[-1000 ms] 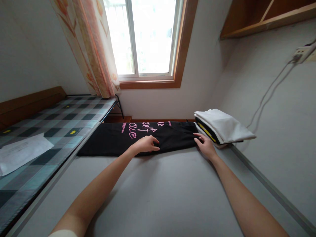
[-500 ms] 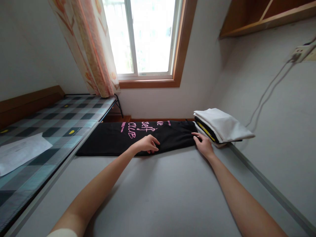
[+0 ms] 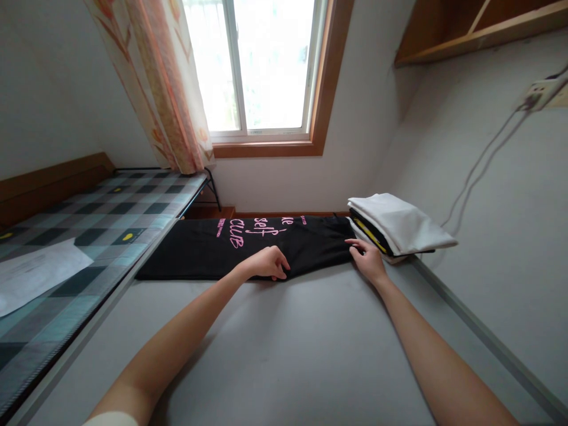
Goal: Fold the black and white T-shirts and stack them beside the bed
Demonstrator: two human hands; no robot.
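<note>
A black T-shirt with pink lettering lies folded into a long strip across the far part of the grey tabletop. At the middle of its near edge, my left hand is closed in a pinch on the cloth, fingers curled down. My right hand pinches the T-shirt's right end between thumb and index finger, the other fingers partly hidden. Just beyond that hand is a stack of folded clothes, white on top with black and yellow layers beneath.
Left of the table is a bed with a checked mat and a white paper sheet on it. A curtain hangs by the window. A wall shelf juts out at upper right, near a socket with a cable.
My left hand has shifted slightly right and its fingers have closed on the T-shirt's near edge. My right hand stays nearly where it was.
</note>
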